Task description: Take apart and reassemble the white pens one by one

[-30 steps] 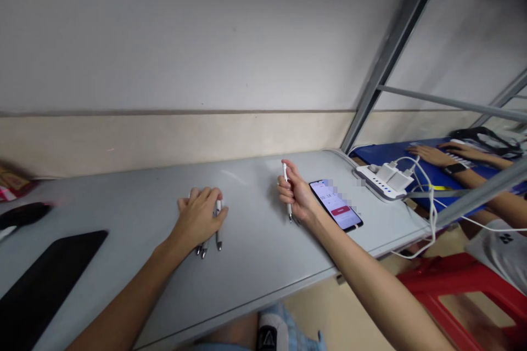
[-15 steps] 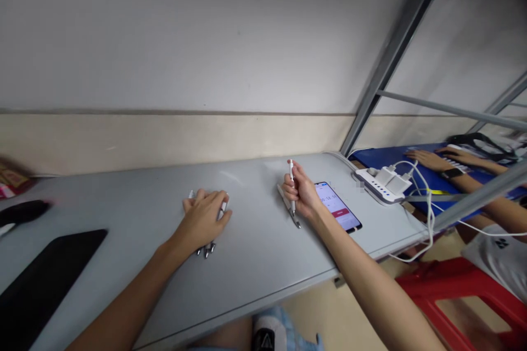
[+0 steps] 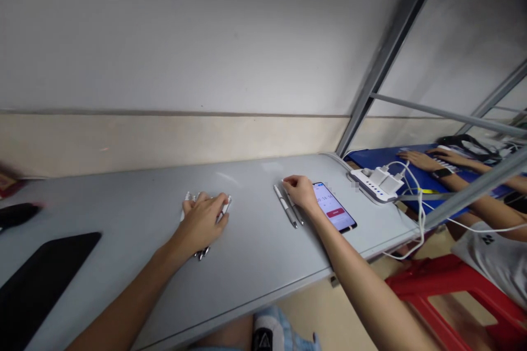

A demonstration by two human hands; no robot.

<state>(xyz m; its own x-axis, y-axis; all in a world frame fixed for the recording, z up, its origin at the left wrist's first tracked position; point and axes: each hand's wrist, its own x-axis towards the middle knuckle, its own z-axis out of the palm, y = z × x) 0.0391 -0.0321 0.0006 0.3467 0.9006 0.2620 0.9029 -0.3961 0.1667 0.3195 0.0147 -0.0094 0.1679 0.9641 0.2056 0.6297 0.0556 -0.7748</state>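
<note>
On the grey desk (image 3: 247,252), my left hand (image 3: 203,218) is curled over a bunch of white pens (image 3: 202,254). Their silver tips stick out below the palm and their upper ends show past the fingers; the middle parts are hidden. Further right, my right hand (image 3: 302,193) is closed, pinching the upper end of a pen (image 3: 298,215) that lies along the desk. Just left of it, nearly parallel, rests another white pen with a grey grip (image 3: 285,206). A phone (image 3: 342,214) with a lit timer screen lies to the right of that hand.
A white power strip (image 3: 374,185) with plugs and cables sits at the desk's right end, by a metal post (image 3: 354,115). Beyond is another person's hand (image 3: 420,160) over a blue surface. To the left are a black mat (image 3: 53,269) and a black mouse (image 3: 18,214).
My right hand has come down from holding the pen upright; that pen now lies beside the other one, fingers still on its top. My left hand has stayed over its pens.
</note>
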